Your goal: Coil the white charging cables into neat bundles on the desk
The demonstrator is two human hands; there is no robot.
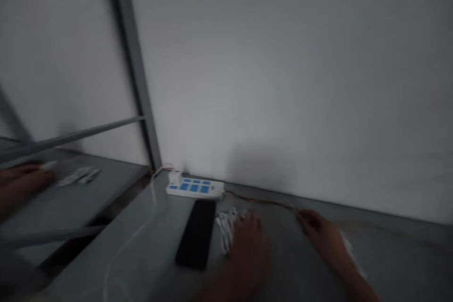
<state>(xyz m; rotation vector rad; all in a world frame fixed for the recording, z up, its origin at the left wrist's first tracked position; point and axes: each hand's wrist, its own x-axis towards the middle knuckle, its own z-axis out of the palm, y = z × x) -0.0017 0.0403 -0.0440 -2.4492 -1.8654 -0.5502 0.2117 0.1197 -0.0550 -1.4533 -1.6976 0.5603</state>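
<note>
The whole view is smeared by motion. My left hand (249, 245) lies on the grey table (141, 250), its fingertips against a coiled white cable (226, 229); its fingers are too blurred to read. My right hand (320, 236) reaches toward the wall with its fingers drawn together where a thin red wire (262, 201) ends. Something white (348, 245) shows under that wrist. A flat black slab (196, 240) lies just left of the coil. Behind it, a white power strip with blue sockets (194, 187) sits against the wall.
Another person's hand (21, 184) rests on the neighbouring table at far left, beside small white pieces (78, 175). A grey metal post (136, 71) and crossbar (78, 136) separate the two tables. A thin white cord (130, 238) trails toward the front edge. A plain wall rises behind.
</note>
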